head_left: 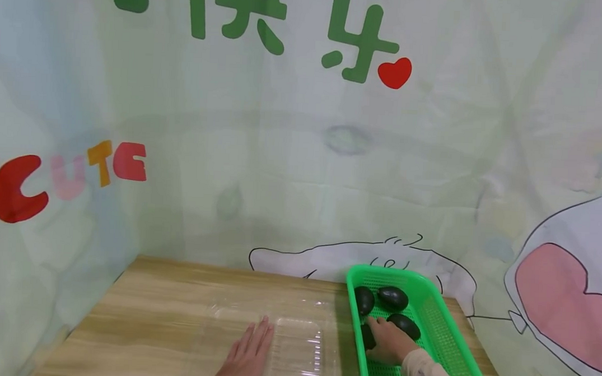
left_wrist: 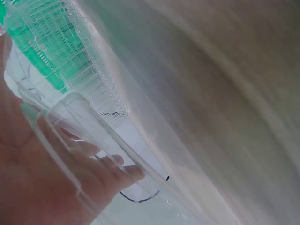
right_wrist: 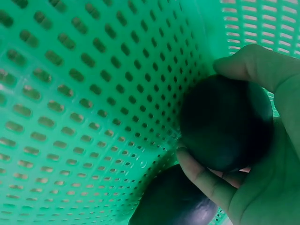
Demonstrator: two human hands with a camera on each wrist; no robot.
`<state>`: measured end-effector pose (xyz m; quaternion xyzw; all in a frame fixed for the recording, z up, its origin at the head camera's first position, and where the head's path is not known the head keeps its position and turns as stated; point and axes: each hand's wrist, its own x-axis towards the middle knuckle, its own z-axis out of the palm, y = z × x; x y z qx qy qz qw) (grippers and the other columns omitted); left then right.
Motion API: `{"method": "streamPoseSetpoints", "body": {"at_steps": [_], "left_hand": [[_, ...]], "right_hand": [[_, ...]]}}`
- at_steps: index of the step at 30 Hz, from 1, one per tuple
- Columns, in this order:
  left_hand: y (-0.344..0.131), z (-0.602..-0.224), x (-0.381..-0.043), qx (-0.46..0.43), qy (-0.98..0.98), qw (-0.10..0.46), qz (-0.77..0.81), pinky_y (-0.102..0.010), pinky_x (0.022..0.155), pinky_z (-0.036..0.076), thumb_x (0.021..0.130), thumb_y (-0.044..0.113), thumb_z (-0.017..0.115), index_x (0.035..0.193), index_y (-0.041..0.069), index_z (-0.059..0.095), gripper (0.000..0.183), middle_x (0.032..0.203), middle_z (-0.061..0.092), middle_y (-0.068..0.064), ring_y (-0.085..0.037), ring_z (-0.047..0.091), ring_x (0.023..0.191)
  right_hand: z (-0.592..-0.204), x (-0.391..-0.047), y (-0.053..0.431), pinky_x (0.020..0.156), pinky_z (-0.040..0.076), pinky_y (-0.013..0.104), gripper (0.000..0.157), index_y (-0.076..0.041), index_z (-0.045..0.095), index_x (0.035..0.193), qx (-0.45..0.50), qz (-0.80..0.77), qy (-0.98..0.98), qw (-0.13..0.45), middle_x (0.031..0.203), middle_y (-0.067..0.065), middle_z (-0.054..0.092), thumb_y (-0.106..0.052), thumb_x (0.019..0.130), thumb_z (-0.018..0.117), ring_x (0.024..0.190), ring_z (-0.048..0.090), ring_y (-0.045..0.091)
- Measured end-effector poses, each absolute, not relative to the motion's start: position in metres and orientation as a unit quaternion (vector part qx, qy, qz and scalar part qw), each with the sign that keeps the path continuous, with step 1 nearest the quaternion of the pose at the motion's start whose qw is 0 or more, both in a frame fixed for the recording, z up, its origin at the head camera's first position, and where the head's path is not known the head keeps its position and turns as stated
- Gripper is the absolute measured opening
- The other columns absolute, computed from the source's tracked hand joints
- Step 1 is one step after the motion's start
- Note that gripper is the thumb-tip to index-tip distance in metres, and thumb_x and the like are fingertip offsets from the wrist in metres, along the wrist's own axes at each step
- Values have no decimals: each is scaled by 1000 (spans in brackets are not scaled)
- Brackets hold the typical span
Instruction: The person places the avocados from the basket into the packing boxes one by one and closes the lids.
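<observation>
A green mesh basket [head_left: 453, 335] holds several dark, glossy avocados, among them one at the back [head_left: 393, 298], one in the back left corner [head_left: 364, 300] and one beyond my fingers [head_left: 405, 326]. Inside the basket my right hand [head_left: 389, 343] grips an avocado [right_wrist: 227, 123] near the left wall, thumb on one side and fingers curled round the other. Another avocado [right_wrist: 173, 199] lies just below it in the right wrist view. My left hand [head_left: 247, 355], fingers straight, rests at a clear plastic box [head_left: 296, 345] on the table; the box's transparent walls [left_wrist: 75, 115] show close to the palm.
The wooden table [head_left: 139, 315] bears the box in the middle and the basket along its right side. A printed fabric backdrop [head_left: 281, 181] with letters and drawings rises behind the table and at both sides.
</observation>
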<state>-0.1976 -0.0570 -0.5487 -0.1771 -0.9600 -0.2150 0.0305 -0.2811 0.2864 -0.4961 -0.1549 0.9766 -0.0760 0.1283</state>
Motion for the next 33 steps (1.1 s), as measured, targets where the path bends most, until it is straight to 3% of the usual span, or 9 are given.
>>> {"method": "streamPoseSetpoints", "body": {"at_steps": [10,18,28,33], "left_hand": [[-59,-547,-201,-177,-961,2,-211,-66,107,24,66,92,41,152,6,20,124,160,11,-15,-44,18,143],[-62,-551,-201,-189,-959,58,-203,-62,106,31,60,94,43,150,4,26,128,159,19,-16,-44,25,140],[-61,-547,-202,-181,-959,1,-216,-66,107,26,58,95,44,152,6,20,132,160,13,-15,-45,20,141],[-61,-548,-203,-183,-960,7,-214,-65,107,26,60,95,42,152,6,20,130,160,13,-14,-44,20,142]], "right_hand": [[-491,-275,287,84,48,59,67,-2,48,132,-146,-109,974,135,120,22,55,-27,78,78,108,55,44],[-491,-273,291,80,49,58,65,-2,48,131,-152,-135,969,140,120,24,54,-28,79,77,104,57,43],[-482,-263,296,70,50,52,59,-4,53,124,-153,-149,971,102,110,19,55,-24,75,78,91,59,33],[-473,-259,297,66,49,49,59,-6,52,127,-138,-171,969,111,114,18,55,-24,76,75,89,58,30]]}}
